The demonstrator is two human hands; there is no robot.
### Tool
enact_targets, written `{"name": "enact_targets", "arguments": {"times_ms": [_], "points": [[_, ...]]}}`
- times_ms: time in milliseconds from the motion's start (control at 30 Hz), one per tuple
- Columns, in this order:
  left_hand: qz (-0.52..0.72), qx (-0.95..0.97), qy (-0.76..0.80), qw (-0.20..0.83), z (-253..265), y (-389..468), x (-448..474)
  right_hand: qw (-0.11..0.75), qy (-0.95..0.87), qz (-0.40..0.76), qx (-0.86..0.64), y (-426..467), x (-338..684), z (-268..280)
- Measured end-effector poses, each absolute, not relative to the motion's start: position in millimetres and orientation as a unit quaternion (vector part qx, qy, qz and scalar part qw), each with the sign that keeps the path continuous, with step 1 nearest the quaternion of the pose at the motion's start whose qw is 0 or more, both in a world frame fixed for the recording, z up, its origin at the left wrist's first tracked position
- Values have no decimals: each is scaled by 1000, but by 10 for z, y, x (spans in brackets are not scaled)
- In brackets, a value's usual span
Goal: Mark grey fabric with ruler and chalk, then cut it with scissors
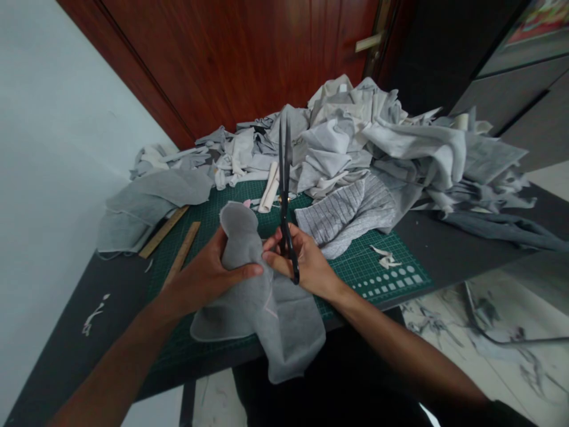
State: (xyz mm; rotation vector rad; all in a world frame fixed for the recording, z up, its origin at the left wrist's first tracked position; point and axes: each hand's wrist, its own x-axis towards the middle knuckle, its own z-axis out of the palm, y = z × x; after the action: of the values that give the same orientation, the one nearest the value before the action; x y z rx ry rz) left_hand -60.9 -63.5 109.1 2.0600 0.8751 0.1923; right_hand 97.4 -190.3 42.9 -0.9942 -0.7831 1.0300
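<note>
A grey fabric piece [237,308] with curved edges and a faint pink line hangs partly over the table's front edge. My left hand [217,270] grips its left side, thumb on top and fingers underneath. In my right hand [311,267] is a pair of black scissors [285,172], blades pointing up and away from the cloth. The thumb and fingertips of that hand also pinch the fabric near its middle. The blades look nearly closed and touch no cloth.
A green cutting mat [355,273] covers the dark table. Two wooden rulers [163,231] [182,252] lie at left, near stacked grey pieces [155,193]. Behind rises a heap of fabric scraps [338,130], with a ribbed grey cloth [347,210] in front. Scraps litter the floor.
</note>
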Motion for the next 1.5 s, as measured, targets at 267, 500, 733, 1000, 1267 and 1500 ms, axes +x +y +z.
{"name": "enact_targets", "arguments": {"times_ms": [267,500,733,1000,1267,1500], "points": [[135,857,381,321,1060,-608,-830,655,-372,492,-436,-1735,1024,413],[297,900,318,-25,1070,-725,-1148,648,-353,479,-476,-1620,1025,414],[372,819,438,-5,802,-1412,-1432,655,-320,493,-475,-1685,1005,488],[246,869,382,198,592,-1367,-1197,622,-349,504,-487,-1714,999,679],[215,814,407,355,343,-1241,-955,635,-364,507,-455,-1619,880,746],[261,730,367,514,369,-1070,-914,593,-407,515,-467,-1523,834,664]]}}
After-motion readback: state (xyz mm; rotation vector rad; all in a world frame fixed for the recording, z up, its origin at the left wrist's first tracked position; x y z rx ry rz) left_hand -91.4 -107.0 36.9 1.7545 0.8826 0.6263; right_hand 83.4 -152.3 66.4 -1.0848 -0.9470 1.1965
